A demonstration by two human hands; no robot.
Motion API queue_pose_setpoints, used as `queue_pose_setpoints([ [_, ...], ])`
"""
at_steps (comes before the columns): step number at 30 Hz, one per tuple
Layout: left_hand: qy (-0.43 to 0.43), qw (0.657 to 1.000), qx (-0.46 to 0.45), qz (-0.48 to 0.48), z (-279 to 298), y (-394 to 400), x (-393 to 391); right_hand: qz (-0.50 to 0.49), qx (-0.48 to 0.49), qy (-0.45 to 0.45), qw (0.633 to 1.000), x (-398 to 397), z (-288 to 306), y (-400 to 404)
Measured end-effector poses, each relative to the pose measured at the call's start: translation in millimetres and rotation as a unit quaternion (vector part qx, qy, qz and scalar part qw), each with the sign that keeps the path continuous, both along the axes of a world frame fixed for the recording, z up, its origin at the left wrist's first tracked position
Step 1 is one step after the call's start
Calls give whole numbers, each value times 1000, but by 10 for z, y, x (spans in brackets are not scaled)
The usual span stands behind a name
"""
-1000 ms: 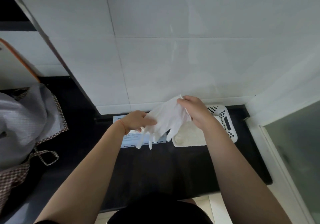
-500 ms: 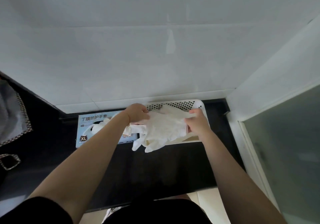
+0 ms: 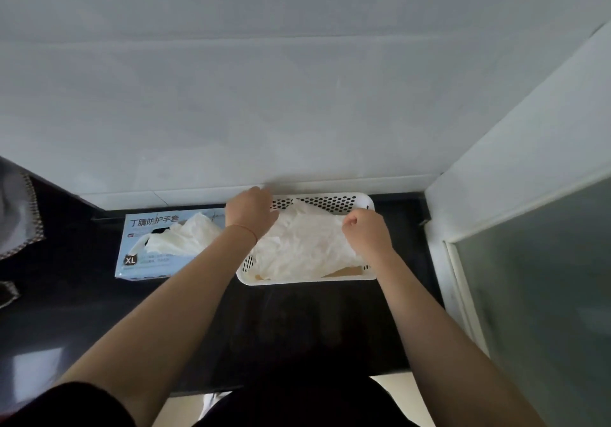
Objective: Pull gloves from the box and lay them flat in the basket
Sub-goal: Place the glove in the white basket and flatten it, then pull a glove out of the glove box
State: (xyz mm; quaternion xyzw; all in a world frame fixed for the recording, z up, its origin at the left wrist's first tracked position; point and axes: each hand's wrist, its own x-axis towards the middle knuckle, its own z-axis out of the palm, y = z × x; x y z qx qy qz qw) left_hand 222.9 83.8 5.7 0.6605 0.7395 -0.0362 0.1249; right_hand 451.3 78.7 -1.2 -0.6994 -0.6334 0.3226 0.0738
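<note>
A white glove (image 3: 302,244) is spread across the white perforated basket (image 3: 317,280) on the dark counter. My left hand (image 3: 250,210) grips its left end over the basket's far left corner. My right hand (image 3: 363,231) is closed on its right end near the basket's right side. To the left lies the light blue glove box (image 3: 139,251), marked XL, with another white glove (image 3: 185,236) sticking out of its opening.
The dark counter (image 3: 198,327) runs along a white tiled wall (image 3: 297,95). A grey cloth with checked trim (image 3: 20,224) hangs over the far left. A frosted glass panel (image 3: 545,294) and white frame close off the right side.
Both hands carried the glove to the right, from above the box down over the basket, and stretched it out. The view swung right as well.
</note>
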Motion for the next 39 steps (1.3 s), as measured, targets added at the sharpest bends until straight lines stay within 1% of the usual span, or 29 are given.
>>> queue_pose_setpoints([
  [2,4,999,41,-14,-7,-85,52,11,-18,3,1000,-23,-18,7],
  [3,-7,999,31,-25,-4,-132,78,13,-27,9,1000,-31,-37,4],
  [6,-41,993,-85,-76,-52,-225,147,20,-38,12,999,-35,-63,-8],
  [8,-42,987,-124,-96,-90,-263,160,27,-31,6,999,-16,-43,-21],
  [10,-51,988,-112,-89,-120,-279,157,32,-16,-9,999,19,-23,-23],
  [12,-65,992,-75,-80,-135,-294,195,39,1,-30,999,57,-14,-22],
  [14,-66,991,-61,-95,-135,-320,286,51,8,-59,997,83,-11,-35],
  [17,-12,986,-107,-126,-189,-356,399,85,7,-117,990,65,-2,-73],
  [20,20,982,-153,-109,-285,-365,380,119,20,-160,980,31,-9,-108],
  [23,4,980,-175,-96,-340,-359,307,138,28,-186,972,-7,-45,-122],
  [27,-51,984,-139,-98,-252,-291,197,104,31,-199,974,-110,17,-96],
  [29,-98,988,-93,-76,-193,-291,108,104,44,-183,977,-229,69,-73],
  [31,-146,989,-24,-27,-139,-329,5,121,55,-152,979,-416,115,-54],
  [32,-154,988,11,6,-114,-369,-107,135,62,-134,980,-575,127,-48],
  [33,-152,987,42,38,-90,-409,-203,150,71,-116,979,-713,139,-50],
  [35,-120,983,88,107,-54,-515,-450,179,88,-79,977,-1007,155,-81],
  [37,-111,975,95,165,-36,-626,-720,195,87,-57,975,-1253,153,-125],
  [39,-126,969,41,206,-29,-710,-1010,200,82,-45,975,-1491,145,-184],
])
